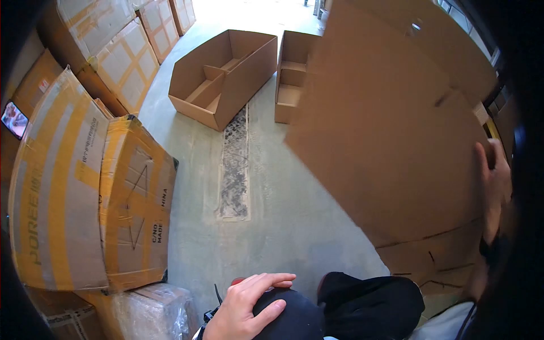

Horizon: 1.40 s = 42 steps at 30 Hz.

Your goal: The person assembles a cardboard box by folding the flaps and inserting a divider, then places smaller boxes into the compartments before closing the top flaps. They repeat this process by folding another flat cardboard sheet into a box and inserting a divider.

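Observation:
My left hand (247, 306) lies over my dark-clad left knee (290, 317), fingers stretched out and holding nothing. At the far right, my right hand (496, 174) is closed at the edge of a large brown cardboard sheet (391, 124). The sheet is raised and tilted, filling much of the right side and blurred along its left edge. Part of my right hand's grip is lost in the dark rim of the view. Below the sheet lies more creased cardboard (430, 258).
Ahead on the floor (283, 198) stand an open divided cardboard bin (249, 79) and a second one (290, 85), partly hidden by the sheet. Taped cartons (136, 209) are stacked along the left, with a plastic-wrapped box (153, 311) below and a lit phone (14, 120).

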{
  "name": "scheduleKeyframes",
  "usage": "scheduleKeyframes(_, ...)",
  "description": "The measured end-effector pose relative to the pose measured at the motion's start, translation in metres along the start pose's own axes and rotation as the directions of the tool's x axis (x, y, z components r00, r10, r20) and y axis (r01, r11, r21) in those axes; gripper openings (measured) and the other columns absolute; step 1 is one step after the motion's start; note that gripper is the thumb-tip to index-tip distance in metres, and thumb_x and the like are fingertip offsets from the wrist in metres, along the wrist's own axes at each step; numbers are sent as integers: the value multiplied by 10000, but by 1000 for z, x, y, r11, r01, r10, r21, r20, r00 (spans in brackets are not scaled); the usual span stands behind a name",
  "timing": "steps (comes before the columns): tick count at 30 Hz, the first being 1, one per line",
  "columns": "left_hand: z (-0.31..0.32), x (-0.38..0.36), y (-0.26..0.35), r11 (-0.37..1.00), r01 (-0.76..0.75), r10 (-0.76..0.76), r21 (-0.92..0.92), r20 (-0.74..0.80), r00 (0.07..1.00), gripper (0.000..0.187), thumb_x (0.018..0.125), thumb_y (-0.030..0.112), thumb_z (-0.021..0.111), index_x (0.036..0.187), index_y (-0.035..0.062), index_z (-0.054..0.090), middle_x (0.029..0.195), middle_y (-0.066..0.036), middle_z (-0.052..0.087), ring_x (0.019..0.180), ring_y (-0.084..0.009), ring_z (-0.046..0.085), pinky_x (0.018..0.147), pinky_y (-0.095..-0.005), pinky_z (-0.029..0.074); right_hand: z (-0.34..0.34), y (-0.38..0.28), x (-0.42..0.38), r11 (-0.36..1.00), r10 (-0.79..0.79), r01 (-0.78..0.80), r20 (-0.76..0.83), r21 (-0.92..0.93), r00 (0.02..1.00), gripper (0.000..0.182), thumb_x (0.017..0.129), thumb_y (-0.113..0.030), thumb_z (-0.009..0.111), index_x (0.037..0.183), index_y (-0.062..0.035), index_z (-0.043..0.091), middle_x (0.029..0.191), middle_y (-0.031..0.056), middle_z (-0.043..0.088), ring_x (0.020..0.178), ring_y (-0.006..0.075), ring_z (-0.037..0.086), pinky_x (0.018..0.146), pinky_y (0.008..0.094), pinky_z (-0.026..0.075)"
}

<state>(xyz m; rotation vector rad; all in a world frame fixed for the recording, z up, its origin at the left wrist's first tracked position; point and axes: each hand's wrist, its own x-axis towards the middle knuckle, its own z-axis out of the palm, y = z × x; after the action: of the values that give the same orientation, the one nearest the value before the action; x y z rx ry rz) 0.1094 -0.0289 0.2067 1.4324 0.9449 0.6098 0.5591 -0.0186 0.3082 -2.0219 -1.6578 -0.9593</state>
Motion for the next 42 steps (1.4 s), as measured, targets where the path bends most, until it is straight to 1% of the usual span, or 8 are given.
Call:
scheduleKeyframes(14, 0, -13, -4, 991, 64, -66, -117, -9, 998, 391, 812, 135, 544, 1173, -12, 501, 1100, -178, 571, 1028, -286, 551, 899, -363, 415, 64, -206, 70, 529, -535, 763, -552, 371, 640, 381, 667, -374, 761, 758, -65, 557, 562, 43, 523, 452, 165, 534, 425, 278, 421)
scheduleKeyframes(16, 4, -15, -4, 983, -59, 100, 174, -238, 966, 439, 788, 125, 570, 1198, -6, 482, 1156, -186, 536, 1092, -299, 505, 925, -385, 392, 74, -209, 72, 444, -586, 826, -586, 346, 560, 422, 664, -394, 763, 748, -40, 549, 547, 44, 482, 442, 171, 508, 422, 276, 414)
scheduleKeyframes(20, -15, -30, 17, 530, 76, 636, 844, -455, 623, 522, 739, 115, 616, 1227, 2, 467, 1235, -197, 489, 1176, -326, 440, 958, -417, 361, 95, -220, 64, 407, -653, 834, -519, 373, 552, 428, 723, -431, 697, 717, -37, 529, 581, 46, 470, 440, 195, 475, 412, 286, 387)
scheduleKeyframes(23, -55, -40, 38, 324, 276, 921, 905, -369, 127, 631, 838, 346, 584, 1334, 19, 369, 1350, -158, 412, 1282, -273, 353, 1055, -413, 264, 95, -216, 60, 380, -596, 832, -582, 403, 554, 396, 713, -431, 663, 633, -109, 447, 527, 23, 384, 404, 183, 459, 381, 277, 384)
scheduleKeyframes(25, -86, -52, 58, 344, 399, 912, 850, -403, 73, 616, 826, 347, 606, 1316, 32, 406, 1372, -132, 387, 1304, -240, 319, 1056, -393, 264, 93, -208, 57, 382, -621, 838, -563, 391, 546, 400, 713, -426, 659, 608, -114, 431, 525, 23, 385, 403, 179, 457, 380, 278, 382)
scheduleKeyframes(31, -144, -75, 89, 423, 432, 669, 797, -596, 444, 470, 731, 245, 736, 1091, 8, 550, 1054, -84, 575, 1032, -187, 506, 949, -309, 342, 87, -197, 43, 333, -609, 866, -616, 372, 499, 416, 738, -402, 624, 553, -114, 389, 510, 6, 374, 392, 135, 416, 373, 242, 327)
scheduleKeyframes(36, -186, -55, 96, 559, 380, 506, 737, -666, 548, 407, 685, 304, 781, 858, 18, 547, 781, -3, 570, 712, -64, 500, 637, -216, 395, 81, -183, 24, 315, -635, 883, -613, 349, 469, 469, 794, -399, 576, 527, -82, 356, 544, 43, 462, 389, 143, 432, 379, 244, 299)
scheduleKeyframes(42, -222, -12, 102, 501, 407, 473, 764, -636, 610, 426, 697, 351, 769, 867, 1, 597, 769, -29, 623, 684, -86, 551, 625, -238, 427, 43, -160, 3, 391, -675, 848, -516, 357, 528, 541, 874, -489, 496, 538, -85, 366, 535, 30, 460, 390, 125, 455, 372, 238, 348)
